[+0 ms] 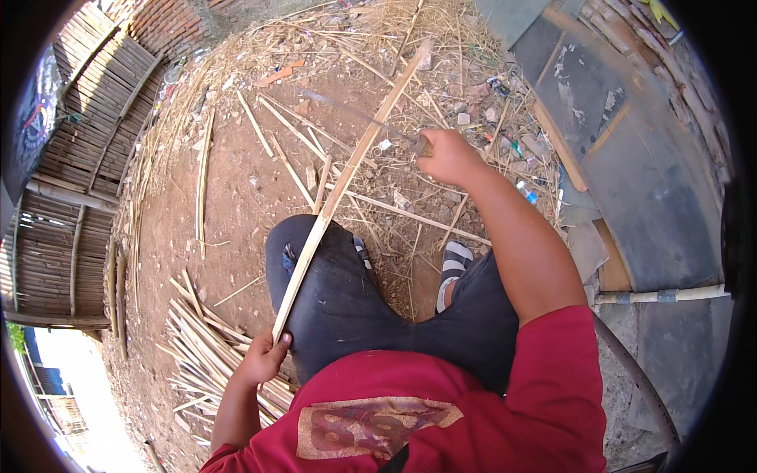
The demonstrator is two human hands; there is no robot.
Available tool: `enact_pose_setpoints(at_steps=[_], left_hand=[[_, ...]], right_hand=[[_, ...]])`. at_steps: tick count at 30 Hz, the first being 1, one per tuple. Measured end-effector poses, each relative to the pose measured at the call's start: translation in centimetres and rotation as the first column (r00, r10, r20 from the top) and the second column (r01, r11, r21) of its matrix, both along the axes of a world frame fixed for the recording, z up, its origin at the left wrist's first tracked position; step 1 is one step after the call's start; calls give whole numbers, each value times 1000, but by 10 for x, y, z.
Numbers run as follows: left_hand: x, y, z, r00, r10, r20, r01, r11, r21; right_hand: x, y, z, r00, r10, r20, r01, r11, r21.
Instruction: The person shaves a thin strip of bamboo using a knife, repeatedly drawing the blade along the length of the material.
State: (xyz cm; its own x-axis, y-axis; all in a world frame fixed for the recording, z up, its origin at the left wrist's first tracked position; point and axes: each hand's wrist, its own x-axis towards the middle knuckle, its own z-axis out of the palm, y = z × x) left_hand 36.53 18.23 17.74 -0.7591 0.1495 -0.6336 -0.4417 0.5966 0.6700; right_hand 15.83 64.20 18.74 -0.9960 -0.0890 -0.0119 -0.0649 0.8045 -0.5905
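Observation:
A long, pale bamboo strip (314, 236) runs up and away from me, slanting across my left thigh. My left hand (263, 359) is closed around its near end, thumb on top. In my right hand (452, 158) is the handle of a long-bladed knife (339, 106), held beyond my right knee. Its thin blade points left and is smeared by motion. The blade crosses the strip's far part; I cannot tell whether it touches.
A heap of split bamboo strips (206, 347) lies beside my left leg. More loose strips (203, 185) and straw litter the dirt ground (169, 236) ahead. Woven bamboo panels (59, 260) stand at the left, and dark boards (654, 205) lean at the right.

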Motion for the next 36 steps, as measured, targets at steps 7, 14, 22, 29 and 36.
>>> enact_pose_setpoints(at_steps=[7,14,22,29,36], left_hand=[[5,-18,2,983,63,173,-96,977,189],[-9,-13,11,944,14,329,-130,935,331],[6,0,-12,989,-31,-143,36,999,33],[4,-2,3,999,26,41,-24,998,-62],[-3,-9,-1,997,-62,55,67,992,-111]], right_hand=[[17,-41,26,946,324,-23,-314,929,198],[0,-16,10,994,84,-67,-85,996,-16],[-5,-8,11,987,98,128,-104,994,40],[18,-45,32,967,254,-5,-250,954,166],[15,-36,27,966,256,-45,-252,965,77]])
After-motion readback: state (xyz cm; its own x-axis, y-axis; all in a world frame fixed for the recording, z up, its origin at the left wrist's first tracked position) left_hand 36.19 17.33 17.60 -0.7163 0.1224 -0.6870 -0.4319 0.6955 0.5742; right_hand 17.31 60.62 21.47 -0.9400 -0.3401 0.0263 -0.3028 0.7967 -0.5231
